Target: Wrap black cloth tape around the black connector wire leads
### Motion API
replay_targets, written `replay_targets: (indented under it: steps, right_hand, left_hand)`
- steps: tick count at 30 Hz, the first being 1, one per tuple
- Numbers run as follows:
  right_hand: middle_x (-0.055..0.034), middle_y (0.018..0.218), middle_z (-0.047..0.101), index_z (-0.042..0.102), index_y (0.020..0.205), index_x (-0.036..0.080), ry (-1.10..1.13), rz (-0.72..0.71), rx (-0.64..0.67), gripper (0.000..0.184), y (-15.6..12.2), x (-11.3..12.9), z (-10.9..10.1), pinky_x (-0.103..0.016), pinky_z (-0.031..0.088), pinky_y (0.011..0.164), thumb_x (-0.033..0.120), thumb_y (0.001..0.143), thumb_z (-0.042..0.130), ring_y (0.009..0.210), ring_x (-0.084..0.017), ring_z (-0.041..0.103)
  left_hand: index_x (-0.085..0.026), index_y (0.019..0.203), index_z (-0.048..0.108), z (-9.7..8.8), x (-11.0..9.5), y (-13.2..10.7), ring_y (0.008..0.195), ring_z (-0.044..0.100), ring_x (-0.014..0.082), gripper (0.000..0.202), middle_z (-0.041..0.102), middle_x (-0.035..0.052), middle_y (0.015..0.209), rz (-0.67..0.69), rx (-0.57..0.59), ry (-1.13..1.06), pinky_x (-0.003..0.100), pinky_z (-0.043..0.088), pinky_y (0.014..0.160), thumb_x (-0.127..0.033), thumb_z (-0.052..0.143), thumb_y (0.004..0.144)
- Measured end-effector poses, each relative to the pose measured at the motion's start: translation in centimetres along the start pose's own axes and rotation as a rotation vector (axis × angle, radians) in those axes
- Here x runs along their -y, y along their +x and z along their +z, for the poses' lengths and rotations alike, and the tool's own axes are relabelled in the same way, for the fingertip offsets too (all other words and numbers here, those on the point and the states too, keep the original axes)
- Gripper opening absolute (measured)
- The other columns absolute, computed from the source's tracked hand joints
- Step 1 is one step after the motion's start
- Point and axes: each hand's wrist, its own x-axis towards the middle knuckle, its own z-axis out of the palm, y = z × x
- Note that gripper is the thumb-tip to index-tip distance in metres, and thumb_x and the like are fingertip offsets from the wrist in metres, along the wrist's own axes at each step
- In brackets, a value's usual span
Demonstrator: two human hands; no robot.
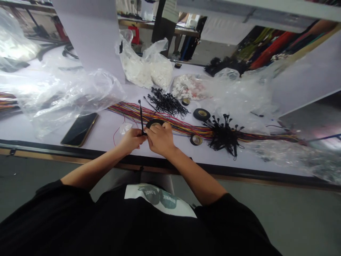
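My left hand [131, 139] is closed in a pinch at the base of a black cable tie [141, 115] that sticks up from between my hands. My right hand [160, 138] is curled shut against the left one and rests over a roll of black tape [153, 123]. What the right fingers grip is hidden. A long bundle of coloured wires [186, 128] runs across the white table just behind both hands. A thin red wire [115, 134] loops beside my left wrist.
A phone [80, 129] lies left of my hands. Loose black cable ties [166, 103], black connector parts [225, 135], two more tape rolls [201, 114] [196, 140], clear plastic bags [66, 92] and bags of white parts [149, 69] lie behind. A person stands far back.
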Motion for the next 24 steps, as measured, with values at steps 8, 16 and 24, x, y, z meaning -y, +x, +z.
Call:
replay_targets:
  steps: [8, 16, 24]
  right_hand:
    - [-0.0147, 0.100, 0.070, 0.064, 0.110, 0.013, -0.073, 0.325, 0.062, 0.032, 2.8, -3.9, -0.2, -0.040, 0.029, 0.081, 0.016, 0.087, 0.042, 0.093, -0.025, 0.059]
    - [-0.0141, 0.122, 0.062, 0.060, 0.115, 0.016, 0.297, 0.152, 0.067, 0.044, -1.5, -3.5, 0.6, -0.047, 0.031, 0.099, 0.034, 0.075, 0.067, 0.113, -0.030, 0.053]
    - [0.0007, 0.068, 0.062, 0.059, 0.067, 0.020, 0.971, 0.525, -0.334, 0.022, -3.3, -3.7, -0.3, -0.027, 0.041, 0.061, 0.041, 0.074, 0.060, 0.061, -0.013, 0.052]
  left_hand:
    - [-0.016, 0.052, 0.050, -0.6, -0.3, -3.4, 0.034, 0.041, 0.0057, 0.020, 0.045, -0.0067, 0.040, -0.050, 0.492, 0.014, 0.017, 0.029, 0.037, -0.025, 0.061, 0.065]
    - [-0.015, 0.051, 0.048, -1.1, -1.3, 1.2, 0.043, 0.043, 0.0057, 0.027, 0.045, -0.0063, 0.043, 0.243, 0.377, 0.454, 0.018, 0.028, 0.045, -0.025, 0.055, 0.075]
    - [-0.014, 0.080, 0.067, 1.9, -3.0, 1.6, 0.070, 0.061, 0.0142, 0.022, 0.068, 0.0032, 0.076, 0.481, 0.403, 0.816, 0.021, 0.039, 0.061, -0.024, 0.049, 0.084]
